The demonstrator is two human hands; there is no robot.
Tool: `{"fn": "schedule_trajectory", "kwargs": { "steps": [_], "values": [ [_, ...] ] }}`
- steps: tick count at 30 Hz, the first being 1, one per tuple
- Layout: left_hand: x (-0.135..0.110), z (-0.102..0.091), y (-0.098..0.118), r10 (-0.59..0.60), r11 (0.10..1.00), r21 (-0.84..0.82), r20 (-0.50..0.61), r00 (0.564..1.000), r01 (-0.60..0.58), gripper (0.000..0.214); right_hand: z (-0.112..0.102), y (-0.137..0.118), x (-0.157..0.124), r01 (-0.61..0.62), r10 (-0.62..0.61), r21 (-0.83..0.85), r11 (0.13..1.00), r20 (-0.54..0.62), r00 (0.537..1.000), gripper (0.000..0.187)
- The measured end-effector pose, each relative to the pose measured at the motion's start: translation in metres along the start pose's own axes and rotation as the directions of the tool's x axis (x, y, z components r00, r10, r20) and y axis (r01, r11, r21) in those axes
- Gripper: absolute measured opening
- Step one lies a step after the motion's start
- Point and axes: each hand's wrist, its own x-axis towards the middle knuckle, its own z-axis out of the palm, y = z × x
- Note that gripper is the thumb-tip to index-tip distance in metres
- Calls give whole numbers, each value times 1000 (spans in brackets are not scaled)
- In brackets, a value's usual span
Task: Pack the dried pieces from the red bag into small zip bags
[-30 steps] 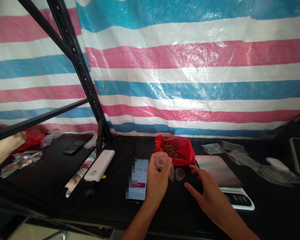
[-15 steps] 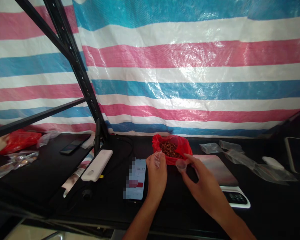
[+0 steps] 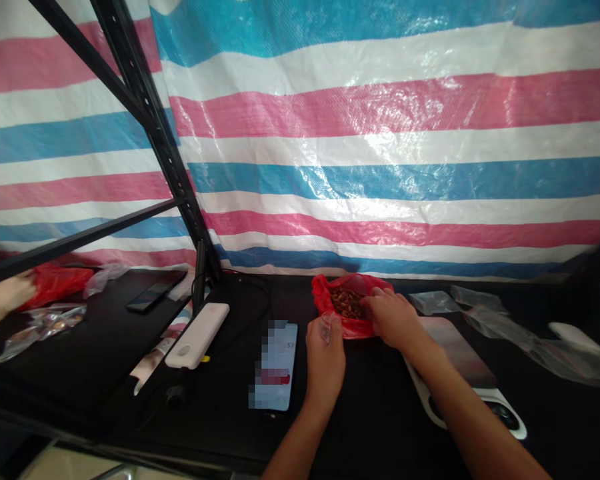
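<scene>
A red plastic bag stands open at the back of the black table, with many small reddish-brown pieces inside; their kind is too small to tell. My right hand reaches over the bag's right rim, fingertips down among the pieces. The small clear plastic cup it held half a second ago is hidden behind the fingers now. At the bag's front left corner, my left hand is closed, pinching a crumpled clear plastic bag.
Left of my hands lie a lit phone and a white power bank. To the right are a kitchen scale and clear zip bags. A black metal post rises left; beyond it, another person's hand touches a red bag.
My right hand has moved from in front of the red bag up and into it, taking the cup out of sight. My left hand still pinches the clear bag. The view has shifted slightly.
</scene>
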Motion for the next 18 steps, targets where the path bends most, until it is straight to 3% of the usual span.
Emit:
{"fn": "schedule_trajectory", "kwargs": {
  "steps": [5, 18],
  "values": [
    [3, 2, 7, -24, 999, -23, -7, 1000, 24, 39, 3, 2, 12, 9, -10, 28, 1000, 44, 999, 33],
    [7, 0, 22, -153, 925, -352, -3, 988, 142, 30, 7, -7, 24, -31, 14, 201, 979, 86, 996, 33]
  ]
}}
